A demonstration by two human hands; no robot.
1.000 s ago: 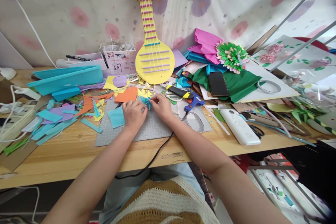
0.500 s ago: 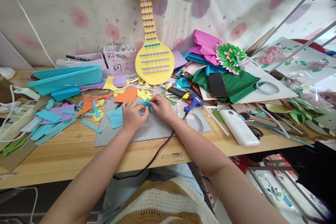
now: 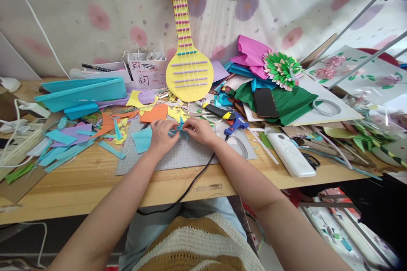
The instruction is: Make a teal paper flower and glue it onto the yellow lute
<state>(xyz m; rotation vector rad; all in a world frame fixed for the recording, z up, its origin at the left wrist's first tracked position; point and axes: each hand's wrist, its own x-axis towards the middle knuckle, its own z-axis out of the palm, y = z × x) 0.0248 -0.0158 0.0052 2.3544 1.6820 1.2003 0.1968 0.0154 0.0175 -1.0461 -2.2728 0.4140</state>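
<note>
Both my hands meet over a grey cutting mat (image 3: 187, 154) near the table's middle. My left hand (image 3: 162, 136) and my right hand (image 3: 201, 130) pinch a small blue paper piece (image 3: 180, 128) between their fingertips, one on each side. The piece looks folded or gathered, with points sticking out. A flat blue paper square (image 3: 141, 140) lies just left of my left hand on the mat. A blue glue gun (image 3: 235, 124) rests right of my right hand, and its black cable (image 3: 190, 184) runs down over the table's front edge.
A yellow paper guitar (image 3: 187, 63) leans on the wall behind. Blue paper strips and coloured scraps (image 3: 68, 144) cover the left side. On the right lie green and pink paper (image 3: 286, 101), a black phone (image 3: 265, 102), a white remote-like case (image 3: 290, 154) and a tape ring (image 3: 325, 107).
My hands stay on the blue paper piece with small finger movements. The view has shifted slightly, so the hands sit a little higher and to the right.
</note>
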